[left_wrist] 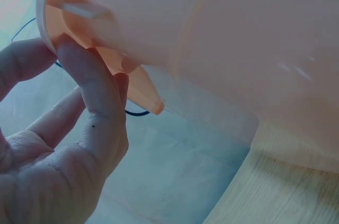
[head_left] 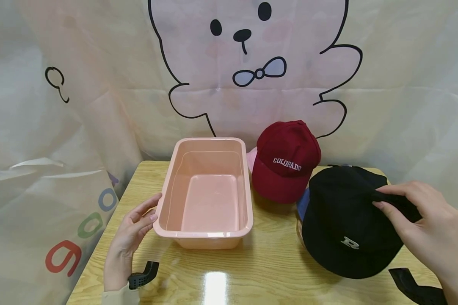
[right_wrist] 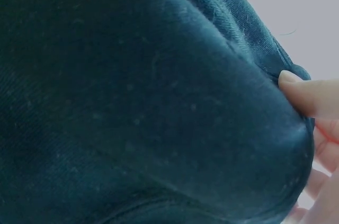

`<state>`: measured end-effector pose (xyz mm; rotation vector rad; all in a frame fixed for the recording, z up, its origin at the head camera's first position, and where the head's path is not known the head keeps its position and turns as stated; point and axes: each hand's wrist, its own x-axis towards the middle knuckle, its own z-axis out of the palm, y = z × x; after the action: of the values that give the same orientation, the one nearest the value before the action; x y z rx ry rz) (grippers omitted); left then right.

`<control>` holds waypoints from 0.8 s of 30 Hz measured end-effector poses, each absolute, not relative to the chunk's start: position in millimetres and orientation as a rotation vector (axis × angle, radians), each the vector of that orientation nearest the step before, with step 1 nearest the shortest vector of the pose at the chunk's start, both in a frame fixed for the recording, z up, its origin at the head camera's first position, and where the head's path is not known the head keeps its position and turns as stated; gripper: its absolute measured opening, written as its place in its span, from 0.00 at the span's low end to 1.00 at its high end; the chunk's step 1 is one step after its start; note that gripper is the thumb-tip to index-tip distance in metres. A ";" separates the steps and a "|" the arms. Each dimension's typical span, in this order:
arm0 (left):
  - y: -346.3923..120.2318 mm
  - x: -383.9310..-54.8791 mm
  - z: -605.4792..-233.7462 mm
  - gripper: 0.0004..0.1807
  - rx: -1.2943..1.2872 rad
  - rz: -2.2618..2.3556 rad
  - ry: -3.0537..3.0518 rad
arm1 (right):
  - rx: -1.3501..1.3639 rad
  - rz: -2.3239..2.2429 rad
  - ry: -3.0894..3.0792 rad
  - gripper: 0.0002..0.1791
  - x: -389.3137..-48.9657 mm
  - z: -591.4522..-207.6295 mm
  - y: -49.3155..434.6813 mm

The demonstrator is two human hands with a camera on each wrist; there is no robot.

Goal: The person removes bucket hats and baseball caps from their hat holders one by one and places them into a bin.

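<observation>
At the left, my left hand (head_left: 131, 228) grips the left rim of a pink plastic basin (head_left: 204, 234). In the left wrist view its fingers (left_wrist: 95, 91) bend around the rim, close under the basin's edge. Nothing lies inside the basin. On the right, my right hand (head_left: 429, 216) pinches the fabric of a black cap (head_left: 347, 207) between thumb and fingers. The cap has a white letter on its front, and its brim points toward me. Dark cloth of this cap fills most of the right wrist view, with the thumb (right_wrist: 304, 94) pressed on a fold.
A dark red cap (head_left: 286, 161) lettered COLORADO stands between basin and black cap. Something pink (head_left: 251, 159) shows behind it, and a blue piece (head_left: 303, 204) peeks out beside the black cap. A curtain (head_left: 118, 55) with a cartoon bear hangs behind the wooden table (head_left: 175, 275).
</observation>
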<state>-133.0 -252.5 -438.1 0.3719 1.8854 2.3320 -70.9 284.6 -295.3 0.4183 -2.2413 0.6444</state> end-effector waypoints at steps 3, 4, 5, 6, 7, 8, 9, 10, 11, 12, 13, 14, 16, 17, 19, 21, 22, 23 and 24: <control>-253.0 -133.3 -437.3 0.26 0.364 2.324 1.897 | 0.427 0.647 -2.245 0.38 -68.5 -290.4 280.7; -253.0 -133.4 -437.1 0.26 0.364 2.323 1.896 | 0.426 0.647 -2.253 0.40 -67.5 -288.7 279.7; -253.0 -133.4 -436.9 0.26 0.365 2.323 1.893 | 0.427 0.647 -2.256 0.40 -66.6 -287.4 278.7; -252.9 -133.3 -436.8 0.26 0.365 2.324 1.889 | 0.427 0.646 -2.258 0.40 -66.0 -286.4 277.8; -252.8 -133.2 -436.7 0.26 0.366 2.327 1.885 | 0.429 0.646 -2.257 0.40 -65.7 -285.5 276.8; -252.7 -133.0 -436.7 0.26 0.367 2.331 1.881 | 0.431 0.646 -2.257 0.40 -65.6 -284.6 275.7; -252.7 -132.8 -436.8 0.26 0.369 2.333 1.879 | 0.434 0.647 -2.263 0.41 -65.6 -283.6 275.2; -252.7 -132.7 -436.9 0.26 0.372 2.336 1.877 | 0.441 0.651 -2.250 0.40 -66.3 -283.8 274.5; -252.7 -132.6 -437.0 0.26 0.374 2.337 1.876 | 0.450 0.657 -2.235 0.40 -66.8 -284.3 273.7; -252.9 -132.6 -437.2 0.26 0.376 2.338 1.876 | 0.458 0.667 -2.222 0.40 -67.3 -284.8 273.0; -252.9 -132.6 -437.3 0.26 0.377 2.339 1.877 | 0.467 0.674 -2.212 0.39 -68.0 -284.9 272.2; -252.9 -132.4 -437.2 0.26 0.375 2.338 1.878 | 0.477 0.681 -2.199 0.39 -68.6 -285.0 271.5; -252.6 -132.3 -437.0 0.26 0.369 2.334 1.884 | 0.486 0.688 -2.194 0.38 -68.8 -284.6 270.5; -252.4 -132.4 -436.7 0.26 0.363 2.331 1.888 | 0.486 0.680 -2.204 0.38 -68.2 -283.4 269.7; -251.8 -132.5 -436.0 0.26 0.352 2.328 1.894 | 0.488 0.673 -2.211 0.38 -67.5 -281.6 268.5; -251.5 -132.9 -435.4 0.26 0.361 2.329 1.890 | 0.489 0.661 -2.213 0.38 -67.1 -279.8 267.3; -251.6 -133.1 -435.3 0.26 0.363 2.330 1.890 | 0.494 0.660 -2.208 0.38 -67.2 -278.9 266.6; -251.6 -133.3 -435.1 0.26 0.368 2.331 1.888 | 0.504 0.665 -2.193 0.38 -67.8 -278.4 265.7; -251.7 -133.4 -435.0 0.26 0.375 2.334 1.884 | 0.513 0.671 -2.180 0.38 -68.4 -277.8 265.0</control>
<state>-133.4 -251.7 -435.0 0.3750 1.8840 2.3345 -68.4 265.0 -277.8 0.5131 -2.1797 0.6707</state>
